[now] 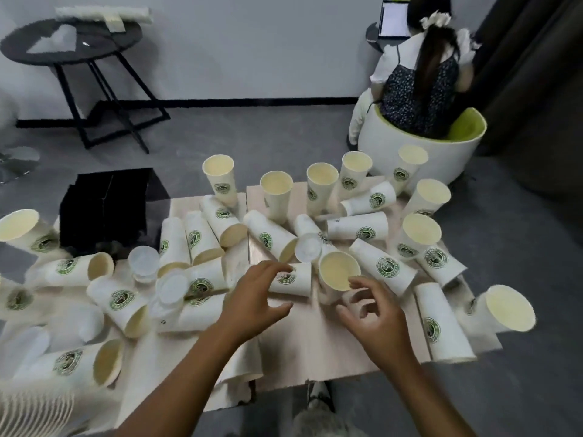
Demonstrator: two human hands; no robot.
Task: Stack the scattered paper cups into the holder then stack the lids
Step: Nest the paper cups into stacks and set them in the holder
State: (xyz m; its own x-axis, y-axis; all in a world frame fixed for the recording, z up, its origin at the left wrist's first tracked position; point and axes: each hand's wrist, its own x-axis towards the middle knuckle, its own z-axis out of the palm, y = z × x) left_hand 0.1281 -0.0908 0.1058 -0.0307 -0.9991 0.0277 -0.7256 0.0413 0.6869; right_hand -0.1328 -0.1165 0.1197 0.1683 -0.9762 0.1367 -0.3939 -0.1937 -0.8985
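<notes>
L hand (252, 299) & R hand (375, 313) fingers spread, holding nothing; I'd grip lying cup (291, 279) mid-body, nest w/o crushing

Background of the work area. A round black side table (71, 42) on crossed black legs stands at far left against the pale wall (252, 42); pale, blurred items, possibly folded cloth, lie on its top. At far right a person (422, 74), seen from behind, sits in a white tub chair (419, 152) with a lime-green lining, facing an open laptop (394, 22). A dark curtain (536, 74) hangs at the right edge. Grey floor (252, 137) lies between them, bounded by a black skirting strip (252, 102).
</notes>
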